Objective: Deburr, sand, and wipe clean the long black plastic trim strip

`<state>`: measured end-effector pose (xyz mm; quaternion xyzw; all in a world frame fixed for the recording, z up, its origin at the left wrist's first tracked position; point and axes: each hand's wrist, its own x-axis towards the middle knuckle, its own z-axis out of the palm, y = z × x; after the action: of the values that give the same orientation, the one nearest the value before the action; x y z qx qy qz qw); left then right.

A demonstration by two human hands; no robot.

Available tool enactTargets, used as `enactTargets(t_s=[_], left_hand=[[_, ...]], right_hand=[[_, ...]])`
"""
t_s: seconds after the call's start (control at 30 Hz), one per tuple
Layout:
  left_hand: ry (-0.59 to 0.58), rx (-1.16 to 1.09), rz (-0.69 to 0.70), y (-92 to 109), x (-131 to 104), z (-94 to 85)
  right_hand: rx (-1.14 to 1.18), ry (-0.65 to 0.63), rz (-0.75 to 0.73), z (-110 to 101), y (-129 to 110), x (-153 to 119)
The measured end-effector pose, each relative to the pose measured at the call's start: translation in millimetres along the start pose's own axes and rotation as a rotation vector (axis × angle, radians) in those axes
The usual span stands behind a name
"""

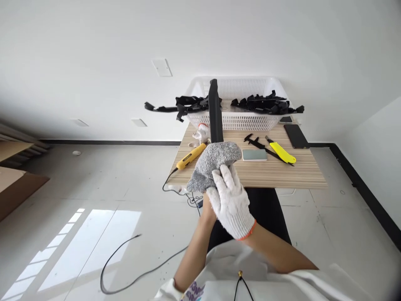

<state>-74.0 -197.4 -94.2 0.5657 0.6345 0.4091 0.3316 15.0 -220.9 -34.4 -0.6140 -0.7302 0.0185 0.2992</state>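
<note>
A long black plastic strip (214, 108) points away from me, its near end covered by a grey fluffy cloth (213, 165). My right hand (230, 198), in a white knitted glove with an orange cuff, presses its fingers on the cloth. My left hand (207, 200) is under the cloth; only the wrist shows, and its fingers are hidden. Beyond the cloth, a white basket (244, 122) holds two bunches of black plastic strips (266, 103), some hanging over its sides.
On the wooden table (250, 177) lie a yellow corded tool (191, 156), white gloves, a phone (254, 155), black calipers (261, 146), a yellow cutter (282, 152) and a dark phone (296, 136). A black cable (138, 278) trails over the floor.
</note>
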Motion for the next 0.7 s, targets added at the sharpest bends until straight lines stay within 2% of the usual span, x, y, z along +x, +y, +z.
enactTargets(t_s=[0.1,0.17,0.33,0.43,0.5,0.6,0.7], left_hand=[[-0.097,-0.161,0.120,0,-8,-3.9],[-0.115,-0.270,0.154,4,-13,-1.1],[-0.204,-0.315,0.064,11,-22,10.2],[-0.297,-0.323,0.098,9,-26,14.5],[-0.318,-0.340,0.102,5,-29,18.1],[-0.326,-0.420,0.097,-2,-34,24.5],[-0.380,-0.452,0.123,-9,-38,27.9]], right_hand=[[0.045,0.082,0.014,-10,4,3],[0.062,0.111,0.027,-17,9,11],[0.118,0.120,0.141,-21,21,30],[0.337,0.151,0.236,-15,29,36],[0.457,0.116,0.295,-12,37,43],[0.492,0.049,0.387,-11,51,63],[0.465,0.062,0.458,-12,65,94]])
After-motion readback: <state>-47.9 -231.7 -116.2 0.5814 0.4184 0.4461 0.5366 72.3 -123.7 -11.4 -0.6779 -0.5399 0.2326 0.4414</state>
